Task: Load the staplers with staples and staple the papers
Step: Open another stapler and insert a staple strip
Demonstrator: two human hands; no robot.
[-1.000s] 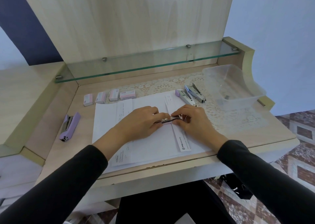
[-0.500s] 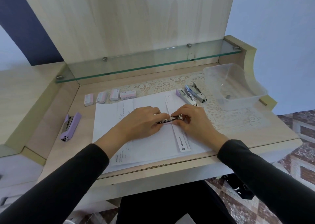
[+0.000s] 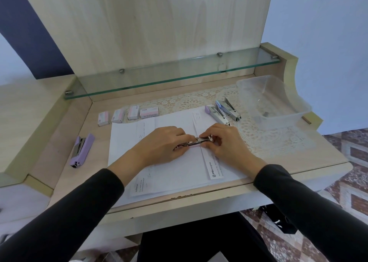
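both hands grip the stapler (image 3: 194,142), which lies open on the middle of the papers (image 3: 175,172): the left hand (image 3: 163,145) is curled round one end and the right hand (image 3: 225,145) pinches the other. a strip fed in crooked could jam, and the sprung top might snap onto a fingertip.

Lilac stapler (image 3: 81,151); white papers (image 3: 179,172); cream lace mat (image 3: 268,140) (floral openwork); black sleeves (image 3: 79,212).
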